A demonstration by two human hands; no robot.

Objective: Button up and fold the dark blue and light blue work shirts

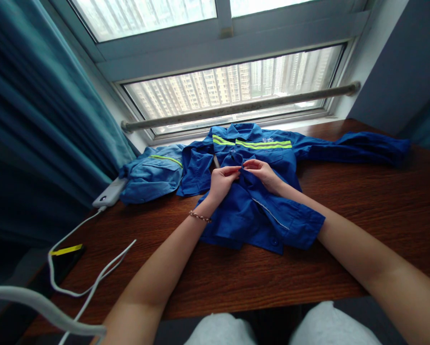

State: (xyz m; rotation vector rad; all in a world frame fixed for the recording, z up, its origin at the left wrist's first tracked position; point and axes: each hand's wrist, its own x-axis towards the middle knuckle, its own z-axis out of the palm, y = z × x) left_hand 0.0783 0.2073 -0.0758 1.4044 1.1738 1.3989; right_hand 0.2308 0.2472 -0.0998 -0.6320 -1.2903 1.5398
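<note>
From where I stand, a blue jacket (pixel 232 218) lies front up in the middle of the frame, on a dark wooden surface (pixel 157 273). The left hand (pixel 222 181) and right hand (pixel 264 173) meet near the frame's centre, fingertips nearly touching, each pinched on the jacket's front edge; what exactly sits between them is too small to tell.

The cloth could slip free, I'd judge, because only fingertips hold it. A lower front flap (pixel 303 223) lies over the right forearm, so lifting that arm might drag the front askew.

The jacket is directly beneath both hands: its collar (pixel 244 129) and yellow-striped chest beyond them, its hem nearer the bottom of the frame, one sleeve (pixel 358 147) stretching to the right. A paler blue garment (pixel 152 177) lies left of centre.
</note>
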